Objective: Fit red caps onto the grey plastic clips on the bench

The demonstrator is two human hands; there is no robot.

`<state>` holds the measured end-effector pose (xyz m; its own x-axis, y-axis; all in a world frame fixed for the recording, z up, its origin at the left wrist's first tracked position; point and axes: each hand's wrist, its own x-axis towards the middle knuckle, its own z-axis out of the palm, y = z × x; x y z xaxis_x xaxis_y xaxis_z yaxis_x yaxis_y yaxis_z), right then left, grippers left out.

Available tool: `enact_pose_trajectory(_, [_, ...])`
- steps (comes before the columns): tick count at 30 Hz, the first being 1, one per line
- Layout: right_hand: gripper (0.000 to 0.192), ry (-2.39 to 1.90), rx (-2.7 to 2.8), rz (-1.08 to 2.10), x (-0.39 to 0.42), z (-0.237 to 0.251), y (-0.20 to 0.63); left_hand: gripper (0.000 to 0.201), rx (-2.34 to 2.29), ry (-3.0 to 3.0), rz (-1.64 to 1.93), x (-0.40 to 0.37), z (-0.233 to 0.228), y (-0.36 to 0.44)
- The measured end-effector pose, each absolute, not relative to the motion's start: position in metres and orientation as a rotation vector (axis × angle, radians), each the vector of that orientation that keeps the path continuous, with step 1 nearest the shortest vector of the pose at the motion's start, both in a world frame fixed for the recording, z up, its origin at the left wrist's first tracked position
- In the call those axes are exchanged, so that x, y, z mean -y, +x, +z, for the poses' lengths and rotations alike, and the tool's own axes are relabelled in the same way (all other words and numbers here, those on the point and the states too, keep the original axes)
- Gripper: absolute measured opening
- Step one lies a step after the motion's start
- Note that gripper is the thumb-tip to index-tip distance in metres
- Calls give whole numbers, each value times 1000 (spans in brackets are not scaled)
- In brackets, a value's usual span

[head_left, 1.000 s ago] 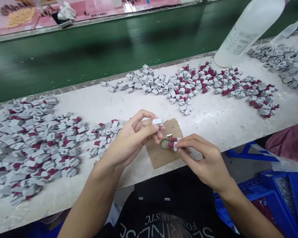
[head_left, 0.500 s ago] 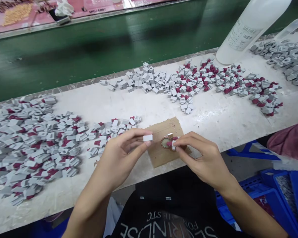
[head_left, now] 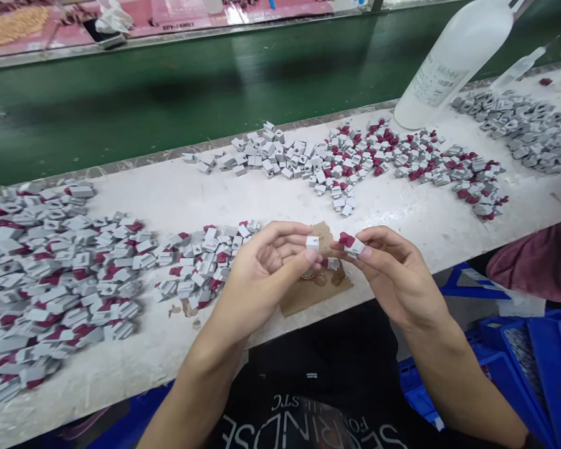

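Head view: we see the left hand [head_left: 257, 280] pinching a small grey plastic block [head_left: 312, 242], the right hand [head_left: 393, 280] pinching a grey block with dark-red insert [head_left: 350, 244], both above the brown cardboard piece [head_left: 308, 293] on the white bench [head_left: 402, 218].

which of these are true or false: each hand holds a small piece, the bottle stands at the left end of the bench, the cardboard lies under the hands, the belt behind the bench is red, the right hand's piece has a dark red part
1. Each hand holds a small piece. True: the left hand pinches a grey block, the right hand a grey and red piece.
2. The bottle stands at the left end of the bench. False: it stands at the far right.
3. The cardboard lies under the hands. True.
4. The belt behind the bench is red. False: it is green.
5. The right hand's piece has a dark red part. True.
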<state>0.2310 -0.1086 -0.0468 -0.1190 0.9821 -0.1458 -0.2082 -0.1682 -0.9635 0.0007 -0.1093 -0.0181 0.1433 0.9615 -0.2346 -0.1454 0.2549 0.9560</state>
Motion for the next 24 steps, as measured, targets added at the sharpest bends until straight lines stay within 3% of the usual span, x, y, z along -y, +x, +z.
enact_pose_trajectory(8, [14, -1120, 1127, 1343, 113, -40, 227, 25, -984, 893, 976, 106, -21, 14])
enact_pose_trajectory(24, [8, -1145, 1302, 1342, 115, -27, 227, 18, -945, 1027, 945, 112, -18, 10])
